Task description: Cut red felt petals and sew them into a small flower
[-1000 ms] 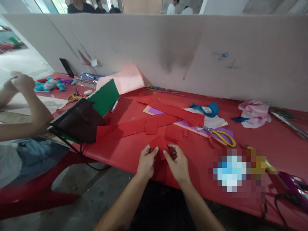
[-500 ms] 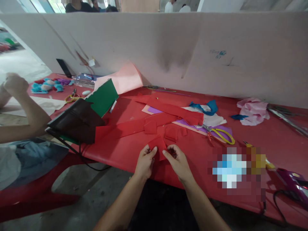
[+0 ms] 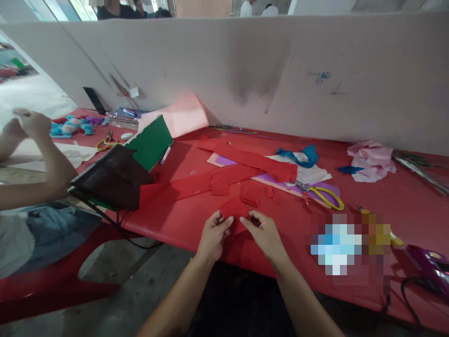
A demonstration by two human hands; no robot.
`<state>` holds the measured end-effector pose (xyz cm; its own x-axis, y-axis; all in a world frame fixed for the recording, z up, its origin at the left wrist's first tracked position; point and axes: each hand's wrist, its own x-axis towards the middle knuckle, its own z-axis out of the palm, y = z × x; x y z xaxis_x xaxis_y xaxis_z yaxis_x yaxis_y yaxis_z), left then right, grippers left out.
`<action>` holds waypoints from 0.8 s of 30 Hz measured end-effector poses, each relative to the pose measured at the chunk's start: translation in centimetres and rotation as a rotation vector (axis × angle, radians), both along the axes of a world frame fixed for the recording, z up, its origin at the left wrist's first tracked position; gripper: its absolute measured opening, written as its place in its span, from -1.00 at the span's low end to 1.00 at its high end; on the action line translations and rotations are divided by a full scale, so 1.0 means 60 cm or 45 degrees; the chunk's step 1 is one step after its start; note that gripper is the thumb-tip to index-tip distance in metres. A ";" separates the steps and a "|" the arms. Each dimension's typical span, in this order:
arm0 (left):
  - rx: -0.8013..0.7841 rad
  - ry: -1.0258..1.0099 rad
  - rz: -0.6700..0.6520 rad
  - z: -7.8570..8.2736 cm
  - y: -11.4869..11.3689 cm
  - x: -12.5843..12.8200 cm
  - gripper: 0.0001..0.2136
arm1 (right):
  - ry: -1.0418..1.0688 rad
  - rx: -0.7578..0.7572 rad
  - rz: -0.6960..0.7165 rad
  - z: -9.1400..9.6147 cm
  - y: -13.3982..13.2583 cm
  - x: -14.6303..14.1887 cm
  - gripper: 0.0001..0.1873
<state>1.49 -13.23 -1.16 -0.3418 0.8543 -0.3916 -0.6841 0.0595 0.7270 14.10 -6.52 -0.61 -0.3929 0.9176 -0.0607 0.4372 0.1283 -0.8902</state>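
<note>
My left hand [image 3: 213, 234] and my right hand [image 3: 265, 232] meet at the near edge of a red-covered table [image 3: 368, 196]. Both pinch a small red paper square [image 3: 234, 210] between thumbs and fingers, the left on its left side and the right on its right side. The square looks folded and lies low over the table. Just beyond it lie a stack of small red squares [image 3: 250, 194], a single red square [image 3: 220, 185] and long red paper strips [image 3: 245, 161].
Yellow-handled scissors [image 3: 324, 196] lie right of the strips on purple and white sheets. A dark bag [image 3: 112, 175], green card [image 3: 151, 142] and pink roll [image 3: 182, 114] sit left. A purple glue gun [image 3: 426, 264] lies far right. Another person's arms [image 3: 38, 154] work at the left.
My hands have drawn slightly closer together and lower over the red square, which now lies flatter. The person at the left shifted their raised hands a little.
</note>
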 end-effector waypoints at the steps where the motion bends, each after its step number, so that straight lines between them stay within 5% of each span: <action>1: -0.002 0.012 -0.003 0.001 0.000 0.001 -0.70 | -0.016 0.008 0.004 -0.001 0.002 0.000 -0.76; 8: -0.017 0.104 -0.018 0.002 0.000 0.005 -0.75 | 0.107 -0.004 -0.022 -0.003 0.004 -0.002 -0.69; 11: 0.031 0.101 -0.045 -0.004 0.000 0.008 -0.73 | 0.002 0.020 0.078 0.002 -0.003 -0.006 -0.77; 15: 0.108 0.185 -0.074 -0.010 0.003 0.010 -0.73 | -0.105 0.122 0.000 0.005 -0.015 -0.012 -0.73; 24: 0.073 0.462 -0.126 0.001 0.009 0.002 -0.74 | 0.235 -0.101 -0.074 -0.007 -0.010 -0.009 -0.78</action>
<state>1.62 -12.71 -1.11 -0.3642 0.9072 -0.2108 -0.3742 0.0647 0.9251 13.58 -7.11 -1.05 -0.3503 0.9343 -0.0659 0.2702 0.0335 -0.9622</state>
